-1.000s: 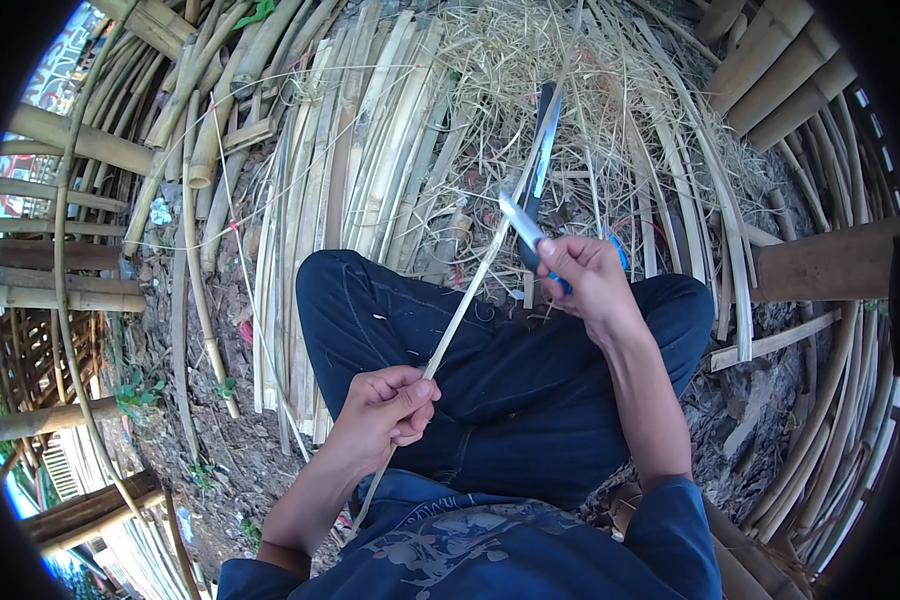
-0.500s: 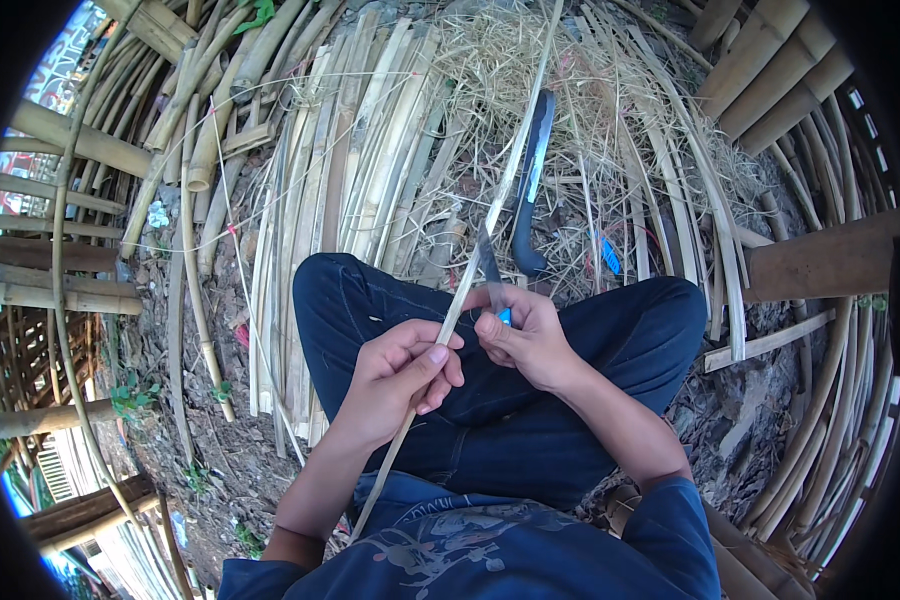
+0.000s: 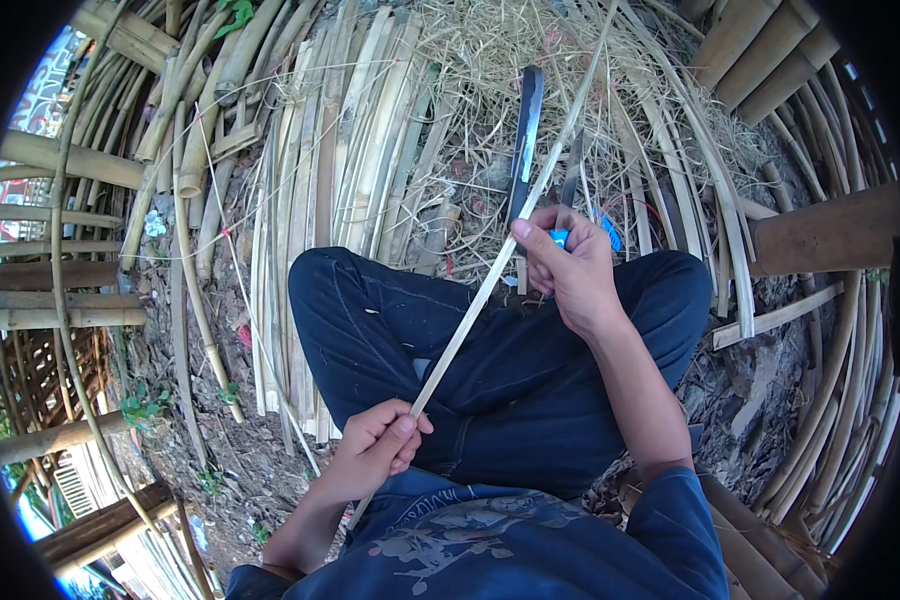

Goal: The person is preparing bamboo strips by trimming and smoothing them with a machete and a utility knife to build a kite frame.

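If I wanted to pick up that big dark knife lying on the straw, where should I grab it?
Probably by the handle end, the near end of the knife, close to the right hand. The long dark blade points away over the straw, so come from the person's side, not from above the blade. The handle itself is hidden behind the hand and the bamboo strip.

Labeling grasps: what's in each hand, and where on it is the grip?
Left hand pinches the thin bamboo strip near its lower end. Right hand grips a knife by its blue handle, thumb against the strip.
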Tool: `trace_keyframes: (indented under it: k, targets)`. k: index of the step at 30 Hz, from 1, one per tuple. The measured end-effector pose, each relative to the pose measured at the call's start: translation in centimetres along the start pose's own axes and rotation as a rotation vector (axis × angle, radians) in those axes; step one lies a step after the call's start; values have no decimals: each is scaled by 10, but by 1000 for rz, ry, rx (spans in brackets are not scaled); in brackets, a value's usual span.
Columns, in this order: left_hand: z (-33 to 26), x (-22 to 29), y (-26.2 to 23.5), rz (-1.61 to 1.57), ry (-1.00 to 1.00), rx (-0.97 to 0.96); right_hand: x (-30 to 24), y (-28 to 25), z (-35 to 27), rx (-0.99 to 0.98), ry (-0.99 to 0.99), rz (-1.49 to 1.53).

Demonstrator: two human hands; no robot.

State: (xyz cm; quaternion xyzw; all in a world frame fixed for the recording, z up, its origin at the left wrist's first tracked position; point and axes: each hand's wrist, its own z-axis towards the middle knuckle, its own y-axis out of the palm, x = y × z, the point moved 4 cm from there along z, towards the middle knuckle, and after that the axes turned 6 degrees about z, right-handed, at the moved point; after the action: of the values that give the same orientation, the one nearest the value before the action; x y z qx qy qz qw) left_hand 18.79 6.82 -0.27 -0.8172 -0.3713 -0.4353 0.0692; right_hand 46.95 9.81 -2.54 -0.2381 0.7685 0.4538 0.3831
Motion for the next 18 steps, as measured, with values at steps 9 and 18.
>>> trace_keyframes:
  k: [9, 18]
  targets:
    - [35, 33, -9, -130, 148, 102, 35, 40, -45, -594, 168, -388]
    - [40, 39, 3, -190, 91, -56, 41, 56, -58, -736, 471, -339]
